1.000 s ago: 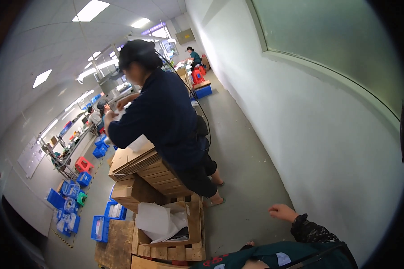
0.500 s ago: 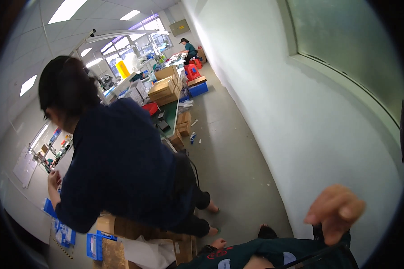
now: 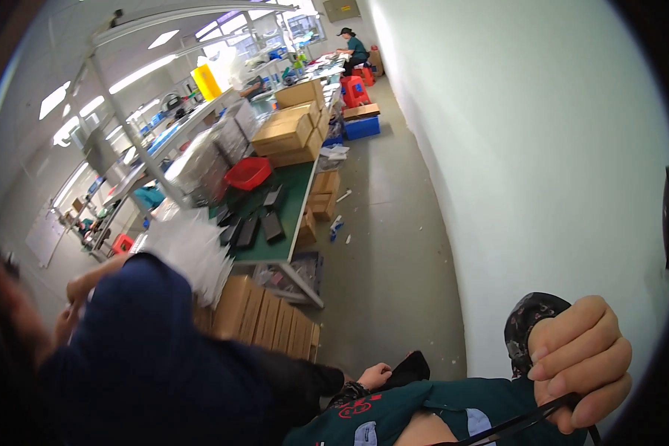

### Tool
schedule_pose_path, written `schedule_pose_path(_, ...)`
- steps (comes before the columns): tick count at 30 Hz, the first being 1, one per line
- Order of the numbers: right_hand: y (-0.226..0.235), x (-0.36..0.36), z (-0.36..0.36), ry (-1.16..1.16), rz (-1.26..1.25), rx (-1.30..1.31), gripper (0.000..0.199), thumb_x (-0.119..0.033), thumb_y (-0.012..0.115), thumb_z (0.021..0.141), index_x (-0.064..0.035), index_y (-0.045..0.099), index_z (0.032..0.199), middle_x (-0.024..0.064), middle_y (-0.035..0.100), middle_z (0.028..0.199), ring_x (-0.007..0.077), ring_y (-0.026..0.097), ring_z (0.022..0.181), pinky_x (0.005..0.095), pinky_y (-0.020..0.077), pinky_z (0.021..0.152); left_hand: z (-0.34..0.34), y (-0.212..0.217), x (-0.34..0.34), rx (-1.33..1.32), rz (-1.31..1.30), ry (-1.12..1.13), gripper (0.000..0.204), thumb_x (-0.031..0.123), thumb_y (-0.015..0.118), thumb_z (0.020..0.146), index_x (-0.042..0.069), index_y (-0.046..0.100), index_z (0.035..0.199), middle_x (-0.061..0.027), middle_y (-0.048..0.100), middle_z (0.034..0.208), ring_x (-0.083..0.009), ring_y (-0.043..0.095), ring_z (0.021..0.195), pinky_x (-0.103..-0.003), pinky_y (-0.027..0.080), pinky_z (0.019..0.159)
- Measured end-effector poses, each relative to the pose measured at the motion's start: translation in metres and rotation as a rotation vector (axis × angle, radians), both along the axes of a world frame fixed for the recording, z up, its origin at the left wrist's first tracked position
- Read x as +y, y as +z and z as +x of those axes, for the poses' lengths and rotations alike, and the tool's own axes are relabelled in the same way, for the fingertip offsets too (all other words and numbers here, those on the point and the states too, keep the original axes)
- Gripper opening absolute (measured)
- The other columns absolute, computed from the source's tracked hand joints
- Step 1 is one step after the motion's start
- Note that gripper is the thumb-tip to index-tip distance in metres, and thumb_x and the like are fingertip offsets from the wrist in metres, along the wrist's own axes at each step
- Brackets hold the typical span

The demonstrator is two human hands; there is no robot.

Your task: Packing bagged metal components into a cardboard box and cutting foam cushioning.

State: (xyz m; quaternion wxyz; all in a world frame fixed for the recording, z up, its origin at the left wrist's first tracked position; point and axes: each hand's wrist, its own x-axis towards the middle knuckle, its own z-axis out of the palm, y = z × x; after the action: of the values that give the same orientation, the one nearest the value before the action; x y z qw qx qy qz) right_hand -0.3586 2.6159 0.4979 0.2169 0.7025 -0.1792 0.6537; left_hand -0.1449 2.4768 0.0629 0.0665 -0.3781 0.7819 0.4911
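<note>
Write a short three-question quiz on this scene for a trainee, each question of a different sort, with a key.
1. True or false: the right hand is curled shut around a thin black strap.
2. Which colour is the basket on the long green-topped bench? A) yellow B) red C) white
3. Fill in: the flat cartons stacked on edge near the bench's end are made of ____.

Key: 1 true; 2 B; 3 cardboard. The left hand rests low by a dark sleeve; whether it grips anything cannot be told.
</note>
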Motion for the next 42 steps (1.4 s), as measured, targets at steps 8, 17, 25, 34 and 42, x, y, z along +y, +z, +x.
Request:
schedule_pose_path(8,0.020,-0.109,-0.094,-0.159,0.015,-0.056,0.018,-0.025,0.065,0.079,-0.0181,0.060,0.094,-0.0029,0.053,0.076,0.0056,0.051,0.054,0.0176,0.0375,0.048,-0.163,0.079,-0.172,0.120,-0.104,-0.036,0.031,0.023,0.055,0.082,0.003,0.055,0.105,-0.0115,0.061,0.094,-0.0207,0.059,0.087,-0.030,0.046,0.078)
schedule_pose_path(17,0.014,-0.240,-0.232,-0.125,0.260,0.080,0.031,-0.027,0.051,0.085,-0.0197,0.039,0.113,0.0043,0.046,0.082,0.0178,0.046,0.063,0.0316,0.0418,0.055,-0.248,0.012,-0.344,0.004,-0.132,0.034,0.032,0.025,0.055,0.080,0.004,0.054,0.105,-0.0126,0.061,0.096,-0.0240,0.059,0.089,-0.031,0.046,0.079)
schedule_pose_path(25,0.005,-0.445,-0.347,-0.033,-0.096,-0.230,0.021,-0.025,0.060,0.083,-0.0135,0.055,0.099,-0.0018,0.052,0.075,0.0067,0.049,0.051,0.0191,0.0379,0.046,-0.099,-0.147,-0.429,-0.497,-0.067,0.215,0.032,0.035,0.056,0.070,0.008,0.066,0.083,-0.0159,0.063,0.086,-0.0326,0.061,0.081,-0.043,0.049,0.069)
schedule_pose_path(34,-0.050,-0.669,-0.451,-0.286,0.525,0.017,0.011,0.002,0.058,0.069,-0.0040,0.057,0.079,0.0058,0.054,0.059,0.0134,0.050,0.043,0.0232,0.0376,0.040,-0.228,-0.188,-0.603,-0.500,-0.162,0.501,0.032,0.034,0.054,0.074,0.006,0.062,0.088,-0.0163,0.062,0.088,-0.0314,0.060,0.082,-0.041,0.048,0.070)
schedule_pose_path(42,-0.139,-0.773,-0.553,-0.397,1.017,-0.226,0.005,0.002,0.057,0.074,-0.0003,0.058,0.078,0.0068,0.054,0.061,0.0120,0.049,0.045,0.0215,0.0375,0.042,-0.477,0.040,-0.798,0.033,-0.213,0.374,0.029,0.023,0.055,0.079,0.004,0.057,0.101,-0.0117,0.062,0.087,-0.0205,0.061,0.081,-0.031,0.047,0.072)
